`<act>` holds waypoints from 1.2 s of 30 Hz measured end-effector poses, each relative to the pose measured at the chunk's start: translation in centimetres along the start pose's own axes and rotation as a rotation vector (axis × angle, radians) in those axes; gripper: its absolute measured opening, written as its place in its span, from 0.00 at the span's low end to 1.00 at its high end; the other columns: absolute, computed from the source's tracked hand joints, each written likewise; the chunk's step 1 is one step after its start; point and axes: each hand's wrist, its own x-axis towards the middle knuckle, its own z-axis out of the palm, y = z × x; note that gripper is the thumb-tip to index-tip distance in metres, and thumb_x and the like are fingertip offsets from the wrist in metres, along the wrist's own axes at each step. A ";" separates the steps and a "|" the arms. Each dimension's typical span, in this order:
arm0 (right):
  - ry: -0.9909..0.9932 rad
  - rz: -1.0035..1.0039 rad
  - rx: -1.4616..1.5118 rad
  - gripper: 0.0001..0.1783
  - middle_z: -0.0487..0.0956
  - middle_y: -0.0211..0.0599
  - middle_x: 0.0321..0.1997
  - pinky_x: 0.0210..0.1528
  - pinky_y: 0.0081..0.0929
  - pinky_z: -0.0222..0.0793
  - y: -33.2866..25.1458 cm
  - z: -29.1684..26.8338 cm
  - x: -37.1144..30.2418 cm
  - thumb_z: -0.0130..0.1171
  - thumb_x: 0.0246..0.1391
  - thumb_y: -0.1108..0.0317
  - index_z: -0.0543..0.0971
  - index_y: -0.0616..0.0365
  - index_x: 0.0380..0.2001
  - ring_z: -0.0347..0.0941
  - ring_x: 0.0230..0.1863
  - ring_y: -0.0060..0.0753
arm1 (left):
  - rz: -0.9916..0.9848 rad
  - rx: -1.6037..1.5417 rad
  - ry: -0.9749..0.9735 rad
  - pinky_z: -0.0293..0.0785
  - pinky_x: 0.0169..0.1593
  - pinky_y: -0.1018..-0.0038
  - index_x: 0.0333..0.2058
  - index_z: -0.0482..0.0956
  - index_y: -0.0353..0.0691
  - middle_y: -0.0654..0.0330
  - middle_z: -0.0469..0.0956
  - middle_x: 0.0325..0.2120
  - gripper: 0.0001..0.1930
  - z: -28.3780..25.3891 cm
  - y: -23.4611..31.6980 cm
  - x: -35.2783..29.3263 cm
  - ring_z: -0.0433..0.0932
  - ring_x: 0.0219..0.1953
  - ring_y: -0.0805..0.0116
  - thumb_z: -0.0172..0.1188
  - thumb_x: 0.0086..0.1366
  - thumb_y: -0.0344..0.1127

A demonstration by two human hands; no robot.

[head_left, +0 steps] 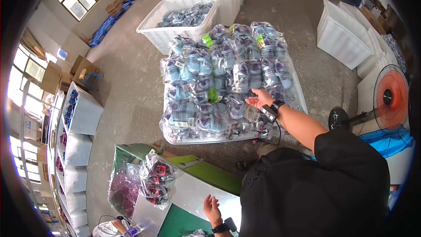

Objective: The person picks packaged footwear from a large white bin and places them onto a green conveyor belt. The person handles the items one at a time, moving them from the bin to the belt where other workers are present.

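Observation:
A big white bin (302, 98) is heaped with pairs of light blue and purple shoes (206, 63) in clear plastic bags. My right hand (261, 99), fingers stretched out and nothing held, reaches to the bagged shoes near the middle of the heap; whether it touches them I cannot tell. My left hand (212, 210) is held over a grey metal table (188, 187), its fingers loosely bent and apart with nothing in them. Bagged dark shoes with red trim (156, 180) lie on that table, left of my left hand. Both wrists wear black bands with small devices.
More white bins (175, 30) stand beyond the heap, and others (344, 35) at the far right. A row of white bins (79, 149) lines the left. An orange fan (388, 96) stands at right. Another person's arm (118, 226) shows at lower left, near a bottle (133, 230).

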 end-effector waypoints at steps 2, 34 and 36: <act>-0.115 -0.089 -0.103 0.16 0.78 0.49 0.43 0.43 0.35 0.79 1.8 0.3 -0.9 0.59 0.62 0.63 0.71 0.63 0.46 0.79 0.44 0.47 | -0.021 -0.003 0.078 0.77 0.39 0.74 0.55 0.72 0.31 0.56 0.80 0.40 0.22 -1.1 -1.5 -1.0 0.79 0.38 0.69 0.59 0.67 0.36; -0.616 -0.106 -1.447 0.17 0.80 0.27 0.35 0.33 0.18 0.71 14.3 6.9 -14.3 0.56 0.64 0.58 0.75 0.55 0.51 0.77 0.33 0.20 | -0.465 -0.556 1.073 0.59 0.14 0.74 0.61 0.64 0.35 0.58 0.75 0.27 0.43 -20.8 -28.3 -10.2 0.69 0.16 0.71 0.76 0.52 0.47; -0.628 -0.091 -1.481 0.17 0.80 0.28 0.36 0.33 0.18 0.71 15.0 6.7 -14.7 0.56 0.64 0.58 0.76 0.57 0.50 0.77 0.33 0.20 | -0.473 -0.656 0.993 0.56 0.13 0.76 0.49 0.71 0.35 0.64 0.73 0.21 0.32 -19.9 -26.2 -9.2 0.64 0.13 0.75 0.76 0.52 0.45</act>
